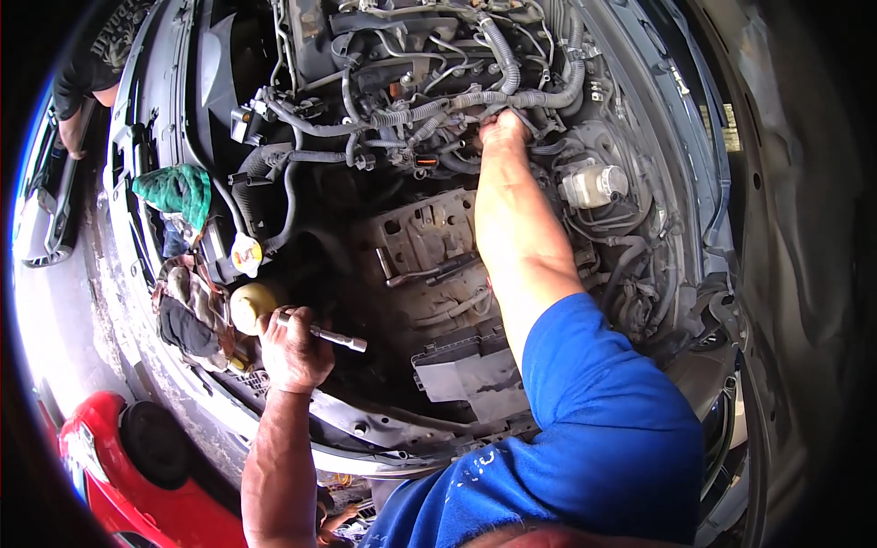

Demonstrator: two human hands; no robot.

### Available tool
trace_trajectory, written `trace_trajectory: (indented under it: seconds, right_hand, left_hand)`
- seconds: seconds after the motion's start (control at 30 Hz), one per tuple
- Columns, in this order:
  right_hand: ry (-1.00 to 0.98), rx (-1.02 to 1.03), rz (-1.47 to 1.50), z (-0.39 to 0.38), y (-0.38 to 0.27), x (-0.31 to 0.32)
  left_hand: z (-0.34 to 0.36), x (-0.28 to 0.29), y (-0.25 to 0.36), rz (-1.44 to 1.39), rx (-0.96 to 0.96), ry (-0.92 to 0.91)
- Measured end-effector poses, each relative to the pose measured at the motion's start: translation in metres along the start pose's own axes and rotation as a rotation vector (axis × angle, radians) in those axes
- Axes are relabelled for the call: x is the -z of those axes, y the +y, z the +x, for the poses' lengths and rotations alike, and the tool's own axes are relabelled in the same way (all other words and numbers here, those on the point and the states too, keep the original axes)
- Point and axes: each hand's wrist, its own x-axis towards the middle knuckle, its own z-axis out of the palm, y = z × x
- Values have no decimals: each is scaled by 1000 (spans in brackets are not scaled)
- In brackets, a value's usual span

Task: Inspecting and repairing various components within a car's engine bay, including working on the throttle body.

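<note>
My left hand (294, 354) is closed around a silver socket wrench (343, 340), its socket end pointing right, beside a round yellowish reservoir (253, 308). My right hand (505, 131) reaches deep among the engine's corrugated wiring looms (429, 111). Its fingers are mostly hidden by the hoses and cables, so whether they grip anything does not show. Below the right forearm, a ratchet (427, 273) lies across the dusty metal tray (425, 228), with a socket piece at its left end (385, 264).
Green cloth (178, 192) and dirty gloves (192, 315) rest on the car's left edge. A brake fluid reservoir (594, 185) stands right of my forearm. A black cover (470, 370) sits nearer me. Another person (80, 87) is at upper left; a red car (110, 457) is lower left.
</note>
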Motion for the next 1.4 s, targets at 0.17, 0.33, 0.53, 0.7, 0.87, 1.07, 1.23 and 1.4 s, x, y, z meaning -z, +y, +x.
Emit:
trace_trajectory:
  seconds: [0.17,0.33,0.53,0.7,0.87,1.07,1.23,1.4]
  right_hand:
    - [-8,-25,37,-19,2,-10]
    - [-24,-63,2,-15,-7,-6]
    - [-43,-41,86,-18,-7,-6]
    - [-37,-44,26,-8,16,-15]
    - [-512,-28,57,49,20,12]
    - [-404,-53,79,-8,0,13]
    - [-299,-18,124,-17,-8,1]
    - [-308,-41,152,-14,-4,-1]
  left_hand:
    - [-1,-1,-2,23,13,24]
    - [0,-3,-1,15,7,14]
    - [3,-4,3,14,30,18]
    - [-3,3,-3,49,39,-2]
    - [4,4,-1,13,7,60]
    - [-2,15,-2,-9,43,60]
    - [-4,13,-3,-17,22,48]
    - [-6,15,-1,23,55,25]
